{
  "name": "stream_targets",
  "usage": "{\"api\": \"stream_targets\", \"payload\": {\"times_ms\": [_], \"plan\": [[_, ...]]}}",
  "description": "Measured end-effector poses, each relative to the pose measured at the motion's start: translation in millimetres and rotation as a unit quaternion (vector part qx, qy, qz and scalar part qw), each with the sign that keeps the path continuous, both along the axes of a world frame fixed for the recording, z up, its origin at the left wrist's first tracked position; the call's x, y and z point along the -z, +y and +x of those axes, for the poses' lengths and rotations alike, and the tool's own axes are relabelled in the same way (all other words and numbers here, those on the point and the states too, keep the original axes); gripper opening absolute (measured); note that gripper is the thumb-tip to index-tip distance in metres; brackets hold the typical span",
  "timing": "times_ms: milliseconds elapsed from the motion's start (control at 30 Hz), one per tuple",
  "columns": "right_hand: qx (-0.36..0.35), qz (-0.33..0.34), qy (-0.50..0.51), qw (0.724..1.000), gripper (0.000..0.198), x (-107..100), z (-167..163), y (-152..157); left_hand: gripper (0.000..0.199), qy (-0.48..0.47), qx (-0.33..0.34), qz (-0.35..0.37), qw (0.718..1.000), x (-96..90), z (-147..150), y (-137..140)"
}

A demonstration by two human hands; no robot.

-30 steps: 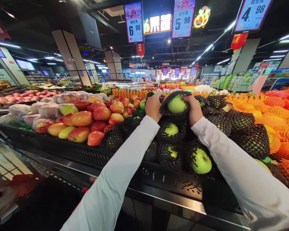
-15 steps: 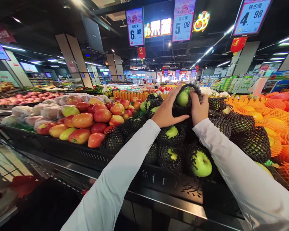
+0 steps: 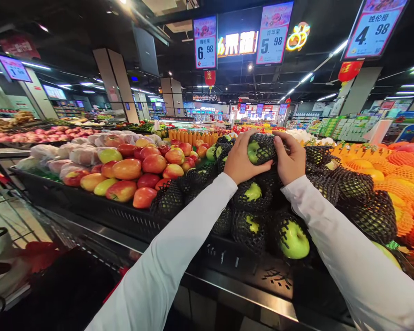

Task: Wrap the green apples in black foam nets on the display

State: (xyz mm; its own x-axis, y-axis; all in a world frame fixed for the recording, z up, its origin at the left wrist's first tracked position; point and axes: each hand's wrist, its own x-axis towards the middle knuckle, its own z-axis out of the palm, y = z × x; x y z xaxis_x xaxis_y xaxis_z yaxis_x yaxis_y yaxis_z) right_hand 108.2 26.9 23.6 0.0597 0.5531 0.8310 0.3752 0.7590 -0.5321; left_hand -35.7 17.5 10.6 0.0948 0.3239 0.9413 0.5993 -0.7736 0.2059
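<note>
A green apple (image 3: 261, 149) in a black foam net is held up between my two hands, over the pile. My left hand (image 3: 241, 161) wraps its left side, thumb along the underside. On the right side, my right hand (image 3: 291, 158) grips it with bent fingers, the thumb near the net's edge. Some fingertips are hidden behind the fruit. Below lie more netted green apples; one bare-faced green apple (image 3: 294, 240) shows at the front edge, and another netted apple (image 3: 253, 191) sits just under my hands.
Red and yellow apples (image 3: 127, 168) fill the crate's left part, beside bagged fruit (image 3: 84, 156). Oranges in orange nets (image 3: 405, 184) lie at right. A metal shelf edge (image 3: 241, 294) runs along the front. A cart (image 3: 12, 216) stands at lower left. Price screens (image 3: 205, 43) hang overhead.
The apple has turned in my hands, so more of its black net faces me. My hands have come slightly lower, and the view has shifted a little to the left.
</note>
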Motion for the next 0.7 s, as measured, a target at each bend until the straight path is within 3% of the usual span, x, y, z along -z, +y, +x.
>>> {"api": "stream_targets", "payload": {"times_ms": [133, 200, 267, 333, 367, 433, 567, 700], "plan": [[-0.026, -0.083, 0.038, 0.995, 0.058, 1, 0, 2, 0.07, -0.164, -0.104, -0.033, 0.98, -9.8, -7, 1], [-0.034, -0.097, 0.044, 0.994, 0.056, 1, 0, 3, 0.069, -0.303, -0.189, -0.074, 0.931, -17.0, -21, 8], [-0.039, -0.096, 0.046, 0.994, 0.053, 2, 0, 3, 0.067, -0.424, -0.258, -0.125, 0.859, -20.9, -40, 19], [-0.046, -0.094, 0.047, 0.993, 0.052, 2, -1, 3, 0.069, -0.486, -0.302, -0.186, 0.799, -18.7, -59, 31], [-0.05, -0.093, 0.049, 0.993, 0.051, 2, -1, 3, 0.071, -0.491, -0.315, -0.219, 0.782, -15.3, -67, 36], [-0.059, -0.089, 0.057, 0.993, 0.049, 2, -1, 2, 0.076, -0.466, -0.325, -0.277, 0.775, -5.9, -79, 45], [-0.061, -0.084, 0.068, 0.992, 0.048, 2, 0, 3, 0.08, -0.385, -0.3, -0.339, 0.804, 9.9, -88, 53], [-0.052, -0.085, 0.068, 0.993, 0.05, 1, 3, 5, 0.06, -0.312, -0.286, -0.392, 0.817, 11.0, -85, 52]]}}
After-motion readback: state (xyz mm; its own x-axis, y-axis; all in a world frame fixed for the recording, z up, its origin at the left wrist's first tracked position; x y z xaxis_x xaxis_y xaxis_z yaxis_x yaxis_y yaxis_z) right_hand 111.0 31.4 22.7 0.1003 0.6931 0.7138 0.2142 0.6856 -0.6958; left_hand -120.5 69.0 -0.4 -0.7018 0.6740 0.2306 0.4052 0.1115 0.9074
